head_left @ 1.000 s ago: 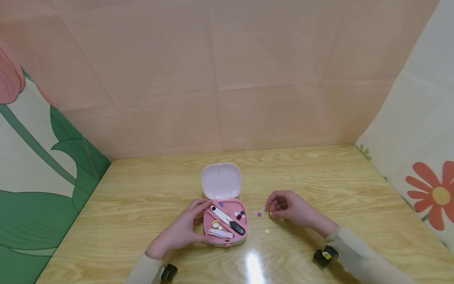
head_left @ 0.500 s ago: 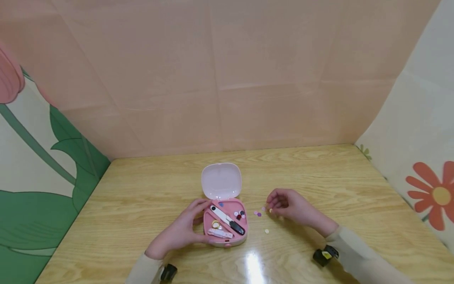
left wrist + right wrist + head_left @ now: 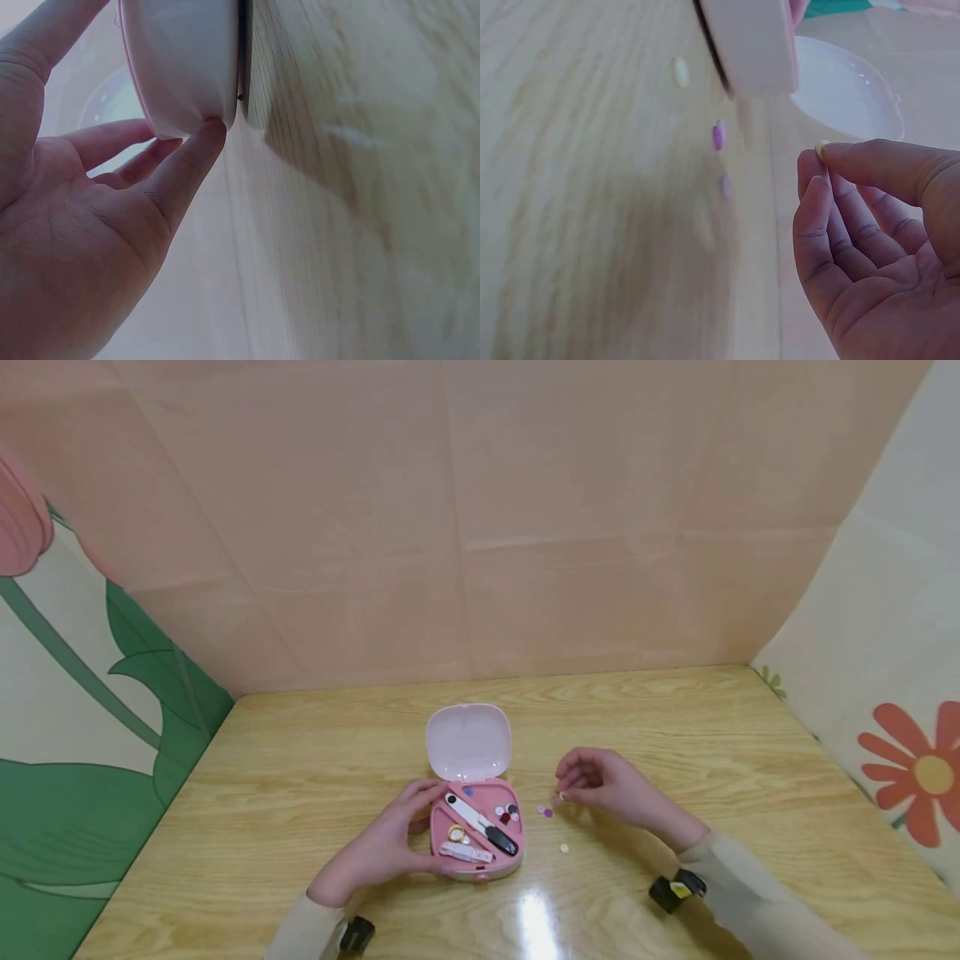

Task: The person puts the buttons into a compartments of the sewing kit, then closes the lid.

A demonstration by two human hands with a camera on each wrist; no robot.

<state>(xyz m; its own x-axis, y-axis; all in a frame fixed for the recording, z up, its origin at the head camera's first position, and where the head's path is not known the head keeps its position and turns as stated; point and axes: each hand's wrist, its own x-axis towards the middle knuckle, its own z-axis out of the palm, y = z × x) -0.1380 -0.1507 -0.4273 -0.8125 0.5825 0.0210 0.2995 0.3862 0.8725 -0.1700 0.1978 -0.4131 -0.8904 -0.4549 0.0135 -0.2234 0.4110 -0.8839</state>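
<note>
Head view: high, from wearer's side, facing forward and down across wooden table [image 3: 315, 777] to peach backdrop [image 3: 450, 527]; farthest, widest. Left-wrist view: low, close at left hand [image 3: 82, 225], turned sideways, facing outer wall of pink case [image 3: 184, 60]. Right-wrist view: close at right hand [image 3: 889, 247], also sideways, facing case and raised lid [image 3: 847, 86]. All three share case; head and right-wrist share purple button [image 3: 718, 138].

No readable text, brand or number that I can find. Yellow patch [image 3: 679, 889] on the black device [image 3: 663, 895] I wear on the right: too tiny to make out. Small marks on the pale tool [image 3: 465, 852] in the pink case [image 3: 491, 790]: illegible too.
</note>
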